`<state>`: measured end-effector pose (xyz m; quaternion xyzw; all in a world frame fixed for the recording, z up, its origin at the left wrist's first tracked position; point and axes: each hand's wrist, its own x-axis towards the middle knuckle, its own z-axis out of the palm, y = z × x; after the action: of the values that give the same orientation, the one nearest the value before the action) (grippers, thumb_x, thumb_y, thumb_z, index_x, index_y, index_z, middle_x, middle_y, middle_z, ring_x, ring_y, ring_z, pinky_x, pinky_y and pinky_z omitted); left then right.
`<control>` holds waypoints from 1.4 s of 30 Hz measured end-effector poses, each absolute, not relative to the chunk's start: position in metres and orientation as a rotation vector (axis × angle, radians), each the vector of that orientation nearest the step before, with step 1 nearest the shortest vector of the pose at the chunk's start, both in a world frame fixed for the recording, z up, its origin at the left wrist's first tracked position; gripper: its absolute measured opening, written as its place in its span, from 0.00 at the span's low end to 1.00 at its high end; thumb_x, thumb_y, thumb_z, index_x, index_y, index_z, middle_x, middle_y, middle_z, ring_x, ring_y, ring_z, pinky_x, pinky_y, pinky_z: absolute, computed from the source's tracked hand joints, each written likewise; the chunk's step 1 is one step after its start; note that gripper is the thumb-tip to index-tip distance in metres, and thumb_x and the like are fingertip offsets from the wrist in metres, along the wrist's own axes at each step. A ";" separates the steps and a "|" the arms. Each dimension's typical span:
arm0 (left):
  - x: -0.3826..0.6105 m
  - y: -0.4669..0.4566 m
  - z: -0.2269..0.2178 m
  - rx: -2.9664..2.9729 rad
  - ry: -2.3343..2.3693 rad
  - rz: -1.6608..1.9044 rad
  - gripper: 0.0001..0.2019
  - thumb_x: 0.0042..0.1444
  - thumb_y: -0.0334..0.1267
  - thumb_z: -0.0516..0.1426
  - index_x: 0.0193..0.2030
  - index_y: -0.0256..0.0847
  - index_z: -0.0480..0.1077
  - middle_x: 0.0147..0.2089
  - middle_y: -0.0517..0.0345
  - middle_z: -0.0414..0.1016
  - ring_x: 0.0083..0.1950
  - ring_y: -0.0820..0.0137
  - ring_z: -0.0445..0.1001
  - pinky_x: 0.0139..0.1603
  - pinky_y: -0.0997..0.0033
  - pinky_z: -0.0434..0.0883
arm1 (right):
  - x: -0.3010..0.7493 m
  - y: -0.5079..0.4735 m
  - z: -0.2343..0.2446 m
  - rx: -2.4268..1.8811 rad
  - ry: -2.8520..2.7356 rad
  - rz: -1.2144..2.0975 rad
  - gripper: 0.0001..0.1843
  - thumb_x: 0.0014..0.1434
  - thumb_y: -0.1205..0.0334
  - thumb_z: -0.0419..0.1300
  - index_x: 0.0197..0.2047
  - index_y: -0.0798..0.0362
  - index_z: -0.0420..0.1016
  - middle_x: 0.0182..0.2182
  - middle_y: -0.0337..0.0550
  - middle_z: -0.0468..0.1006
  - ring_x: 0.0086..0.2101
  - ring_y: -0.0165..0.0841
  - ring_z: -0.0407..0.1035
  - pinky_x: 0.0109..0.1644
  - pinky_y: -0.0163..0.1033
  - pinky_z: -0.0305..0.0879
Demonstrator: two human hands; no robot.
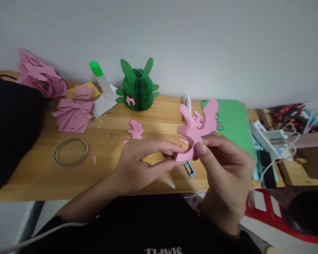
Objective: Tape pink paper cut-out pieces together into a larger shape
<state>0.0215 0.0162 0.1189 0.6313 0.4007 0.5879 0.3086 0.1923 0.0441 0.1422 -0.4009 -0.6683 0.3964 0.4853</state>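
Observation:
Both hands hold a stack of pink paper cut-outs [192, 131] with curved arms, raised above the table. My left hand [145, 162] pinches its lower left tip between thumb and fingers. With thumb and forefinger, my right hand [225, 169] grips the lower right side of the same stack. Below it lies a blue utility knife [189, 169], partly hidden by the hands. A smaller wavy stack of pink paper [136, 129] rests on the table beyond my left hand. Pink scraps [197, 118] show behind the held stack.
A green honeycomb paper figure [138, 90] stands by the wall. To its left are a glue stick [103, 81], folded pink paper [74, 114] and a roll of tape [71, 152]. Green paper [231, 123], a power strip [267, 139] and a phone [267, 169] lie right. A black bag-like object [13, 127] covers the left end.

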 end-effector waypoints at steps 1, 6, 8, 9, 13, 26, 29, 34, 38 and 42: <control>0.022 0.016 0.119 1.663 1.062 1.554 0.09 0.53 0.26 0.65 0.40 0.41 0.77 0.35 0.61 0.84 0.33 0.75 0.81 0.36 0.80 0.78 | 0.192 0.044 0.142 -0.975 -1.636 0.953 0.07 0.61 0.72 0.63 0.37 0.50 0.79 0.31 0.35 0.77 0.32 0.26 0.70 0.35 0.33 0.66; 0.022 0.017 0.119 1.627 1.044 1.529 0.11 0.52 0.26 0.65 0.40 0.44 0.78 0.37 0.60 0.84 0.34 0.72 0.81 0.38 0.77 0.79 | 0.193 0.045 0.143 -0.960 -1.671 0.907 0.08 0.61 0.73 0.63 0.37 0.50 0.79 0.31 0.36 0.77 0.33 0.27 0.70 0.35 0.35 0.65; 0.022 0.017 0.118 1.607 1.034 1.531 0.11 0.52 0.26 0.66 0.41 0.44 0.78 0.38 0.60 0.84 0.34 0.73 0.81 0.38 0.77 0.79 | 0.193 0.045 0.143 -0.954 -1.678 0.887 0.08 0.61 0.73 0.63 0.38 0.50 0.79 0.31 0.36 0.77 0.33 0.28 0.70 0.35 0.35 0.65; 0.022 0.017 0.118 1.602 1.026 1.536 0.10 0.52 0.27 0.66 0.41 0.42 0.77 0.37 0.60 0.84 0.34 0.73 0.81 0.38 0.78 0.79 | 0.193 0.045 0.143 -0.953 -1.681 0.878 0.08 0.60 0.73 0.63 0.38 0.49 0.79 0.31 0.36 0.77 0.33 0.28 0.70 0.36 0.35 0.65; 0.021 0.016 0.119 1.613 0.997 1.523 0.10 0.52 0.27 0.66 0.41 0.39 0.77 0.40 0.58 0.84 0.35 0.74 0.81 0.40 0.79 0.79 | 0.193 0.045 0.143 -0.949 -1.704 0.853 0.10 0.60 0.74 0.63 0.39 0.49 0.79 0.31 0.37 0.78 0.33 0.29 0.71 0.36 0.36 0.67; 0.022 0.016 0.121 1.645 1.031 1.554 0.09 0.51 0.28 0.67 0.40 0.41 0.77 0.36 0.60 0.84 0.33 0.74 0.81 0.37 0.79 0.79 | 0.191 0.042 0.143 -0.968 -1.687 0.771 0.09 0.59 0.73 0.65 0.37 0.48 0.79 0.29 0.36 0.77 0.31 0.28 0.71 0.35 0.36 0.69; 0.023 0.015 0.121 1.599 1.049 1.522 0.11 0.52 0.26 0.66 0.40 0.43 0.77 0.37 0.61 0.84 0.34 0.74 0.81 0.38 0.78 0.79 | 0.192 0.042 0.143 -0.983 -1.691 0.750 0.09 0.59 0.72 0.65 0.37 0.48 0.79 0.29 0.36 0.77 0.30 0.29 0.72 0.34 0.37 0.70; 0.025 0.014 0.121 1.496 1.026 1.511 0.11 0.52 0.25 0.65 0.40 0.44 0.77 0.38 0.60 0.84 0.34 0.72 0.81 0.37 0.76 0.79 | 0.194 0.041 0.145 -1.008 -1.732 0.698 0.05 0.59 0.68 0.65 0.36 0.47 0.79 0.29 0.38 0.78 0.31 0.33 0.73 0.33 0.40 0.71; 0.026 0.015 0.121 1.465 1.069 1.515 0.10 0.53 0.26 0.65 0.39 0.43 0.78 0.38 0.59 0.84 0.34 0.72 0.80 0.36 0.74 0.78 | 0.194 0.041 0.145 -1.019 -1.774 0.608 0.05 0.60 0.66 0.65 0.37 0.45 0.78 0.30 0.39 0.79 0.33 0.35 0.74 0.35 0.43 0.72; 0.027 0.015 0.120 1.463 1.077 1.519 0.09 0.53 0.26 0.64 0.39 0.44 0.78 0.37 0.60 0.83 0.34 0.71 0.80 0.37 0.72 0.78 | 0.193 0.042 0.145 -1.033 -1.791 0.612 0.05 0.60 0.65 0.65 0.37 0.43 0.78 0.31 0.40 0.80 0.34 0.37 0.75 0.36 0.44 0.71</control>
<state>0.0273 0.0154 0.1200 0.5722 0.4213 0.5940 0.3771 0.1934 0.0417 0.1454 -0.4221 -0.7318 0.2499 0.4731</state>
